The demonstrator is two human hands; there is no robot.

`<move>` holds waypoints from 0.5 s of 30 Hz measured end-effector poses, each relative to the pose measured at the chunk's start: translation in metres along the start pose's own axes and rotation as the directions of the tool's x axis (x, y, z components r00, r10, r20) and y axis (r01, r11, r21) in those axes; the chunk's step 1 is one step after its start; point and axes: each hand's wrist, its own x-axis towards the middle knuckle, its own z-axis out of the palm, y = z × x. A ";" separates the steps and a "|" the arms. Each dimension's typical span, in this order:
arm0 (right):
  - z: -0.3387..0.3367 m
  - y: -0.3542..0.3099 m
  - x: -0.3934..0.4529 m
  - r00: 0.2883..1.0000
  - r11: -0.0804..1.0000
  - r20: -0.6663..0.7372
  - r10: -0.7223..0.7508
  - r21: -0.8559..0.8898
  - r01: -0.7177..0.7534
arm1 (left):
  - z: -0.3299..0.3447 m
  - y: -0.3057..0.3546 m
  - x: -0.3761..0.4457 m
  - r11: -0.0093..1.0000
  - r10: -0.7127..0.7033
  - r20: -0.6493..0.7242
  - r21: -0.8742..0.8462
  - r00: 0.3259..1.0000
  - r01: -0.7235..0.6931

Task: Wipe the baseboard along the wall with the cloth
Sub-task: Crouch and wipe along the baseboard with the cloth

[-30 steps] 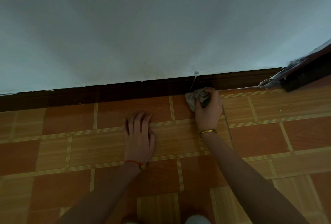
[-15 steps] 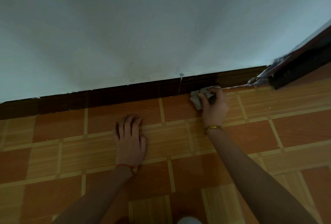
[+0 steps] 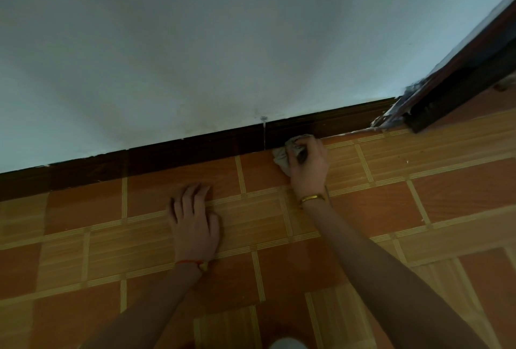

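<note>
Grey cloth [image 3: 282,156] is bunched in the closed fingers [image 3: 300,150] of the right hand [image 3: 307,170], pressed against the dark baseboard [image 3: 195,150] to rub it; the left hand [image 3: 195,225] lies flat and empty on the floor [image 3: 418,209], probably for support.

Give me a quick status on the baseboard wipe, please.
Right hand gripping cloth against baseboard. Left hand flat on floor. Door frame ahead.

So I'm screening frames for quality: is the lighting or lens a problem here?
Head view: dim and soft; the baseboard reads nearly black, the cloth in the right hand lacks detail; wide-angle curvature tilts the floor lines; no glare.
</note>
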 end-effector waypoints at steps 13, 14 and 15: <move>-0.030 0.029 0.015 0.998 0.992 0.056 -0.006 -0.123 0.013 | 0.026 0.076 0.028 0.992 0.042 0.026 -0.118 0.999 -0.039; -0.038 0.037 0.022 1.000 0.990 0.020 0.009 -0.137 -0.006 | 0.028 0.080 0.029 0.992 0.046 0.033 -0.119 0.998 -0.042; -0.047 0.046 0.030 0.998 0.987 -0.036 0.043 -0.153 -0.048 | 0.030 0.084 0.031 0.992 0.053 0.042 -0.119 0.998 -0.048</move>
